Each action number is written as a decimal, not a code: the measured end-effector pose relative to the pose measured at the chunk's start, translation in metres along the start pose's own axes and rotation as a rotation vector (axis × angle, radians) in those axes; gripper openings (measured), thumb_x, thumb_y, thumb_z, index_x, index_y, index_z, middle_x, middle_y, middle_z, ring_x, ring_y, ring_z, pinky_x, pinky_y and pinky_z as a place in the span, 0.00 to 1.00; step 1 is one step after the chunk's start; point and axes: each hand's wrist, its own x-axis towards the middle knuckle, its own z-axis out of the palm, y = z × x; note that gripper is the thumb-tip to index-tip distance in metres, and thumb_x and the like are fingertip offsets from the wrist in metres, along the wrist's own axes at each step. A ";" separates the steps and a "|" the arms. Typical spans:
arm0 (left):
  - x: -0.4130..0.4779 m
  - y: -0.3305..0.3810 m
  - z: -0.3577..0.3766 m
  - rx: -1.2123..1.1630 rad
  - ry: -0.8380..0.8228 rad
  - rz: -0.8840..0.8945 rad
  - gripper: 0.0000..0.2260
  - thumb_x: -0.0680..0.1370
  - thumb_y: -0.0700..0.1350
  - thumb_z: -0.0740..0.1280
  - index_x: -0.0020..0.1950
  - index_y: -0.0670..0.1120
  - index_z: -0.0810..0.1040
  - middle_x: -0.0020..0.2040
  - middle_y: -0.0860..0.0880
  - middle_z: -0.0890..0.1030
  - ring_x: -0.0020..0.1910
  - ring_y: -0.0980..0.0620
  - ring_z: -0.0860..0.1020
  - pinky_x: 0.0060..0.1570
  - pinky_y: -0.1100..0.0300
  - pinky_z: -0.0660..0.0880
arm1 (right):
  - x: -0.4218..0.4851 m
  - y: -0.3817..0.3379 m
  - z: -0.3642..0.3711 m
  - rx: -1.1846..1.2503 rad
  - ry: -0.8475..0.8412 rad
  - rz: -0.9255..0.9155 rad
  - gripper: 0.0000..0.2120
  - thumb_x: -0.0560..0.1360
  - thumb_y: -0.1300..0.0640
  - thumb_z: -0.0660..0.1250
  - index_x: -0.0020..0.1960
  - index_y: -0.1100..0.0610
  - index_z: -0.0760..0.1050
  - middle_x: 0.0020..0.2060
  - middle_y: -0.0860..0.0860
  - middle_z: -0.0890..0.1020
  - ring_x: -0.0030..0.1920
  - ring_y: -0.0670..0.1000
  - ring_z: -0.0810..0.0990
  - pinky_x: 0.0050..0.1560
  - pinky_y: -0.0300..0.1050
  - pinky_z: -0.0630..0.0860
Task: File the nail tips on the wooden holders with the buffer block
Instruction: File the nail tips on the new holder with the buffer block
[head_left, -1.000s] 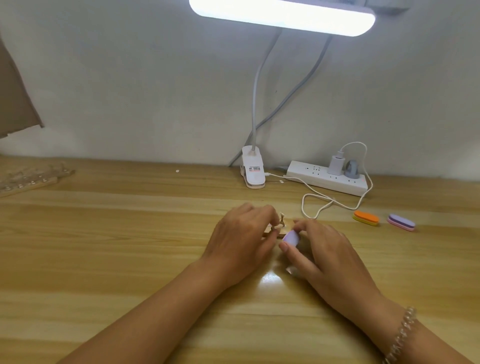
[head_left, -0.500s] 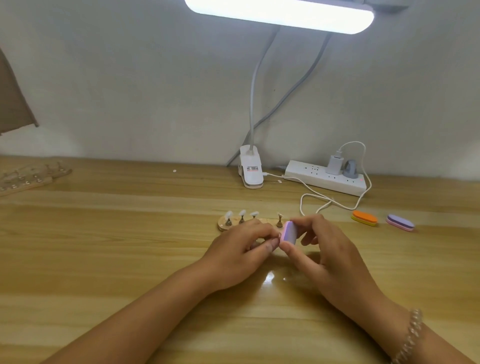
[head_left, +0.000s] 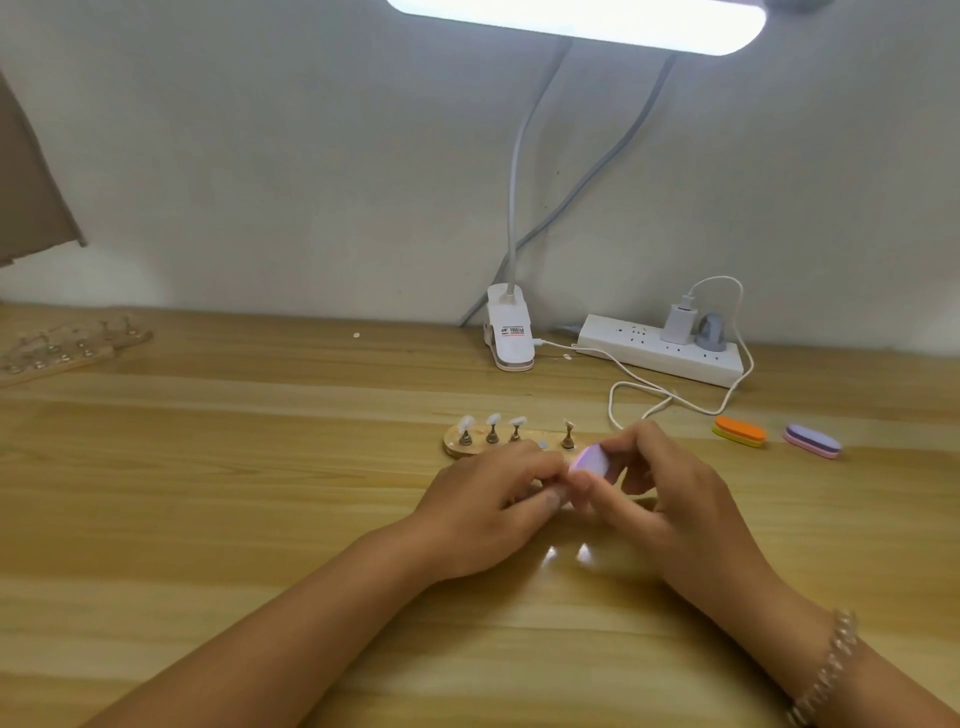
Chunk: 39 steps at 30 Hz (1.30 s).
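The buffer block (head_left: 589, 460), a small lilac pad, sits just in front of the near wooden holder (head_left: 456, 448), raised off the table (head_left: 208, 493). The right hand (head_left: 670, 499) grips it, thumb below and fingers curled over the top. The left hand (head_left: 493, 501) has its fingertips bunched tight against the block's left edge. Whatever they pinch is hidden, so I cannot tell whether they hold a nail tip or only steady the block.

The holder carries 4 small stands. 3 white nail tips (head_left: 492, 420) stand in a row on its left part, and 1 paler tip (head_left: 569, 427) is on the right. Between them lies a bare metal seat (head_left: 543, 445). My guess is that its stand is the piece now being filed in the left hand. Wear on the tips is too small to read, so I cannot say which are finished. At best 1 of 5 is in hand, with the others waiting.

Further left, well apart, more wooden holders (head_left: 57, 351) lie by the wall; they look untouched.

To the right rest an orange buffer (head_left: 740, 431) and a purple buffer (head_left: 812, 440), both unused. Behind them are a power strip (head_left: 660, 353) and a lamp clip (head_left: 511, 338).
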 end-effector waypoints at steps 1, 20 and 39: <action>-0.001 0.000 0.002 0.027 -0.003 0.007 0.05 0.81 0.53 0.63 0.53 0.61 0.78 0.46 0.57 0.75 0.44 0.59 0.73 0.49 0.52 0.74 | 0.001 0.002 -0.001 0.008 0.020 0.023 0.20 0.69 0.33 0.63 0.47 0.49 0.74 0.37 0.41 0.78 0.39 0.46 0.76 0.40 0.49 0.75; 0.002 -0.004 -0.001 -0.200 0.015 -0.021 0.09 0.79 0.52 0.61 0.53 0.60 0.81 0.40 0.64 0.80 0.33 0.63 0.75 0.44 0.49 0.77 | -0.003 -0.003 0.002 -0.156 -0.031 -0.099 0.20 0.74 0.33 0.62 0.54 0.47 0.76 0.43 0.38 0.76 0.41 0.42 0.75 0.38 0.39 0.73; 0.006 -0.010 0.001 -0.375 0.056 -0.006 0.09 0.80 0.39 0.67 0.51 0.50 0.84 0.42 0.57 0.84 0.31 0.52 0.78 0.37 0.59 0.76 | -0.006 -0.008 0.001 -0.076 -0.024 -0.064 0.18 0.71 0.34 0.67 0.51 0.46 0.72 0.43 0.39 0.77 0.43 0.46 0.76 0.39 0.45 0.76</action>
